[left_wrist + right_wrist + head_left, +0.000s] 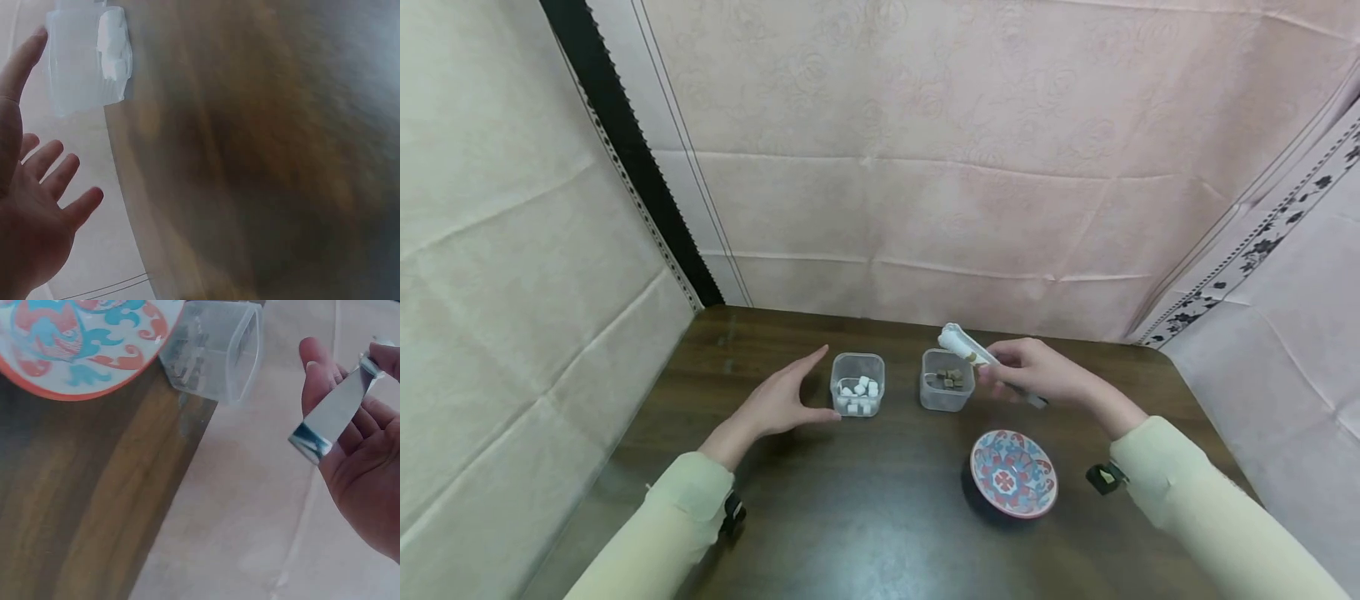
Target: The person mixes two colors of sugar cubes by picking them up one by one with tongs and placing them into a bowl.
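My right hand point(1028, 367) holds a pair of pale, shiny tongs point(964, 345) between thumb and fingers. Their broad end hangs above a clear plastic container point(931, 397) with several small brown cubes point(950, 379) inside. In the right wrist view, the bent metal end of the tongs point(312, 442) sticks out past the palm. Spread wide, my left hand point(781, 398) is at the left side of another clear container point(858, 362) holding several white cubes point(862, 387). Its thumb reaches the container's near corner; whether it touches cannot be told.
A bowl point(1013, 473) with a red, blue and white pattern stands on the dark wooden table point(850, 517), nearer than the right container. Pale cloth point(925, 167) hangs behind the table and at both sides.
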A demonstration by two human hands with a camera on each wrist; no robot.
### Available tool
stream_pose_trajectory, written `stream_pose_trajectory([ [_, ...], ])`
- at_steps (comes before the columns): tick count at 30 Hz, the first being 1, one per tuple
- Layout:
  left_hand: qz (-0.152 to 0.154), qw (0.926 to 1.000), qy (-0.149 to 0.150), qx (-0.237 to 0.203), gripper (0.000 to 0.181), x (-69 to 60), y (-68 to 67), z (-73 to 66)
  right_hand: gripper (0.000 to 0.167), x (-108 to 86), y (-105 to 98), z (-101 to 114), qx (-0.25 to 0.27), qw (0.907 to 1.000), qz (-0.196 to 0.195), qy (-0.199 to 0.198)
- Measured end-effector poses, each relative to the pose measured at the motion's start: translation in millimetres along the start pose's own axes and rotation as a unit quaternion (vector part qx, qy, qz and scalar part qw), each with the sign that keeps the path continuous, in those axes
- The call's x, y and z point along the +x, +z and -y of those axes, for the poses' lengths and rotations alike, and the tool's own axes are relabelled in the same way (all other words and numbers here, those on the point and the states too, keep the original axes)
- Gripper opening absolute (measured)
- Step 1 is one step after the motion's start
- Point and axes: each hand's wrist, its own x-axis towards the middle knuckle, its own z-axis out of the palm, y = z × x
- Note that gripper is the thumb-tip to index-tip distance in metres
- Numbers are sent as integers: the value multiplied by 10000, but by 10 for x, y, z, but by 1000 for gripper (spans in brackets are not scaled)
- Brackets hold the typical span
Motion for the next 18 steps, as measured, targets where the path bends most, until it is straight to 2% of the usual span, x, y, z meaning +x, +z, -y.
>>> stream_pose_trajectory([
  [4,157,9993,56,-328,115,128,15,-4,23,79,38,112,-530,9984,107,-156],
  [8,318,9983,90,-474,114,246,30,2,14,181,80,228,-1297,9908,127,-353],
  [14,487,9973,128,-543,109,352,71,13,11,338,153,361,-2326,9715,96,-451],
  [18,558,9966,159,-588,109,387,89,6,12,440,199,442,-2888,9548,136,-689],
])
